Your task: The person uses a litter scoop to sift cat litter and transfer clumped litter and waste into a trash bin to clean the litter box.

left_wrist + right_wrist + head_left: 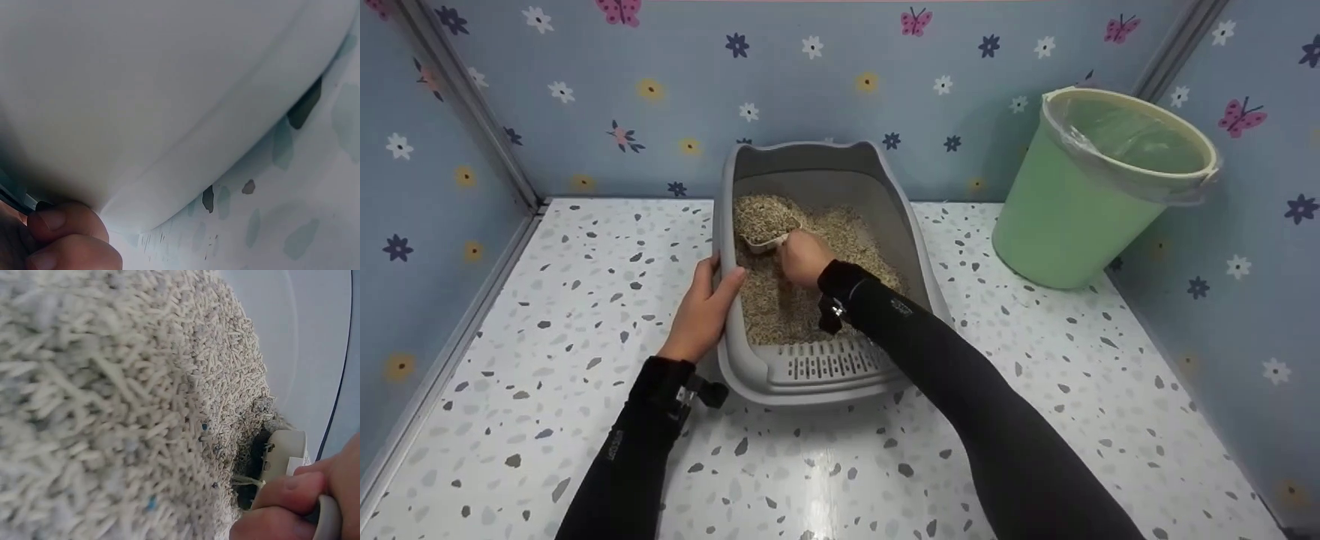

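Observation:
A grey litter box [911, 217] holds a layer of pellet cat litter [847, 232]. My right hand [806, 259] grips the handle of a pale litter scoop [766, 244] inside the box. In the head view litter is heaped at the scoop, near the box's far left corner. The right wrist view shows the scoop's slotted edge [284, 441] among the pellets, with curled fingers [284, 492] round its handle. My left hand [697, 315] holds the box's left rim, thumb on top. Its fingertips [70, 225] lie against the outer wall [169, 84] in the left wrist view.
A green bin [1072, 210] lined with a clear bag stands at the right, by the corner. Flower-patterned walls [810, 90] enclose the speckled white floor [585, 300] at the back and both sides. The box's front has a slotted step [829, 360].

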`<control>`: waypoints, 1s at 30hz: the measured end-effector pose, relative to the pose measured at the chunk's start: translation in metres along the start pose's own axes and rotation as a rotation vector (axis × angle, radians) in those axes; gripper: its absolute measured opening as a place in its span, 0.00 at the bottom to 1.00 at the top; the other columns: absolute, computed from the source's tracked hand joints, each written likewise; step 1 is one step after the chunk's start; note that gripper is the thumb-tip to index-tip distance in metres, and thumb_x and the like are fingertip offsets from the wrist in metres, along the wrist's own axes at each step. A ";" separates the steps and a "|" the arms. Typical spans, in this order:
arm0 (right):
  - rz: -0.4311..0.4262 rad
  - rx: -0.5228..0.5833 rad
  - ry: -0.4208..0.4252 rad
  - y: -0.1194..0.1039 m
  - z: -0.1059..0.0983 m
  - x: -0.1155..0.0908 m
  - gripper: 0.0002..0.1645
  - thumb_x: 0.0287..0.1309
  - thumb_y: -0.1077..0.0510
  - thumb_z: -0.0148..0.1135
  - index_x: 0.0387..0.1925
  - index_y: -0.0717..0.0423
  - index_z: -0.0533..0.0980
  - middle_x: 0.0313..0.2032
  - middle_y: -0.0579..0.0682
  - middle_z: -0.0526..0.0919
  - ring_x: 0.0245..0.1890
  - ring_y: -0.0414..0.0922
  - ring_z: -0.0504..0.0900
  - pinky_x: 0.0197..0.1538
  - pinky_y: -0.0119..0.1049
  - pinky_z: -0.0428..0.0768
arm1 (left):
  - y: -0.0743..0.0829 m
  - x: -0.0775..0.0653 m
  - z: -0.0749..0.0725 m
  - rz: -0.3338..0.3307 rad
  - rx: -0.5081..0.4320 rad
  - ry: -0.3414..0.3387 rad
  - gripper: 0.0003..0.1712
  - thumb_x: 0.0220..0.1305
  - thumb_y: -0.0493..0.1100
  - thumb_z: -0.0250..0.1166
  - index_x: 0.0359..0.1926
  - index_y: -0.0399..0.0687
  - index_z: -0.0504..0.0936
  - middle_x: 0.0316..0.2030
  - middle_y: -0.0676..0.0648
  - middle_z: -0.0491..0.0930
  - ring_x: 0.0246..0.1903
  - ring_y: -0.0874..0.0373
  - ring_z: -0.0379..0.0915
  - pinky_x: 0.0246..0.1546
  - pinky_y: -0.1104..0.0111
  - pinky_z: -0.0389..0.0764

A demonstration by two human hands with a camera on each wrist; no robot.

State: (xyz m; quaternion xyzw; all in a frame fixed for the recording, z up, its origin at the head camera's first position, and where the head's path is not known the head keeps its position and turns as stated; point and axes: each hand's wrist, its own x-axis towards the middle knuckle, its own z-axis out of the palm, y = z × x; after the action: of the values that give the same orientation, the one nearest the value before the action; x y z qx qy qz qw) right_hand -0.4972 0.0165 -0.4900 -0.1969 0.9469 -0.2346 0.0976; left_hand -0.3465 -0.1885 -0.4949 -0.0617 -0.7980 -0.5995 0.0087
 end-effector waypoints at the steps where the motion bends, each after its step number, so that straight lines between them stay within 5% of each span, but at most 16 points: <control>1: 0.002 0.003 -0.006 -0.011 -0.010 -0.015 0.28 0.91 0.54 0.46 0.24 0.46 0.66 0.21 0.44 0.63 0.21 0.43 0.61 0.33 0.38 0.65 | 0.000 0.000 -0.001 0.001 -0.001 -0.005 0.51 0.87 0.70 0.51 0.91 0.46 0.45 0.89 0.38 0.48 0.87 0.41 0.46 0.85 0.46 0.52; 5: -0.040 -0.016 0.009 -0.032 -0.035 -0.052 0.28 0.92 0.57 0.47 0.24 0.47 0.63 0.20 0.45 0.59 0.21 0.43 0.58 0.35 0.38 0.61 | -0.002 -0.001 -0.006 -0.001 -0.006 -0.003 0.51 0.87 0.69 0.51 0.92 0.47 0.44 0.89 0.37 0.48 0.86 0.40 0.48 0.85 0.46 0.52; 16: -0.043 0.119 0.117 -0.035 -0.082 -0.109 0.16 0.91 0.55 0.49 0.38 0.52 0.71 0.28 0.46 0.67 0.27 0.44 0.66 0.39 0.39 0.68 | -0.005 0.002 -0.011 -0.015 0.004 0.015 0.51 0.86 0.70 0.52 0.91 0.48 0.46 0.87 0.36 0.52 0.85 0.39 0.51 0.85 0.47 0.52; 23: -0.040 0.157 0.151 -0.033 -0.097 -0.149 0.11 0.88 0.54 0.55 0.46 0.55 0.77 0.32 0.46 0.74 0.30 0.44 0.73 0.39 0.41 0.75 | -0.007 0.002 -0.015 -0.008 0.009 0.019 0.52 0.85 0.72 0.52 0.91 0.47 0.47 0.87 0.36 0.52 0.85 0.39 0.50 0.85 0.46 0.51; 30: -0.026 0.175 0.154 -0.037 -0.094 -0.156 0.14 0.88 0.52 0.54 0.55 0.58 0.79 0.38 0.49 0.79 0.34 0.45 0.76 0.44 0.43 0.78 | -0.007 -0.001 -0.016 -0.002 -0.007 0.021 0.50 0.86 0.70 0.52 0.91 0.47 0.48 0.88 0.37 0.50 0.85 0.39 0.49 0.85 0.46 0.52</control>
State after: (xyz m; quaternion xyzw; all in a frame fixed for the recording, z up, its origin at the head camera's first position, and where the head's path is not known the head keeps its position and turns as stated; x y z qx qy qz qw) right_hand -0.3699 0.0902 -0.3760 -0.1816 0.9248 -0.3320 0.0385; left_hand -0.3472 -0.2057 -0.4969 -0.0547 -0.7958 -0.6029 0.0165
